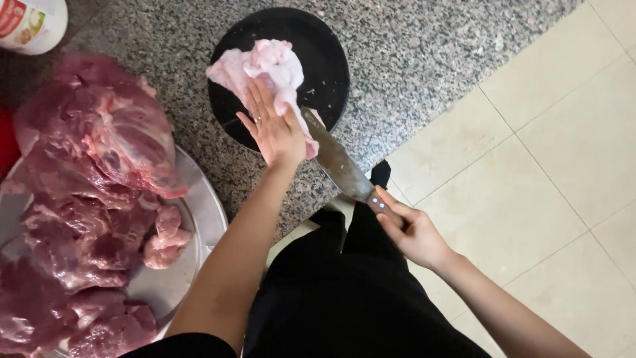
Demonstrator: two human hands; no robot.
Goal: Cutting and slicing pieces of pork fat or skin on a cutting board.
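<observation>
Pale pink meat [265, 66] on a black round board [324, 59], speckled grey granite counter [411, 53], dark red meat [99, 199], brown knife handle [384, 207].

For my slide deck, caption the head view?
Left hand presses pale meat on a black board; right hand holds a knife.

Right of the black board [331, 66] I see open granite worktop [424, 59]. Left of it, a narrow worktop strip, then the meat-piled metal tray [199, 219] blocks. White container [33, 23] far left of the board.
</observation>
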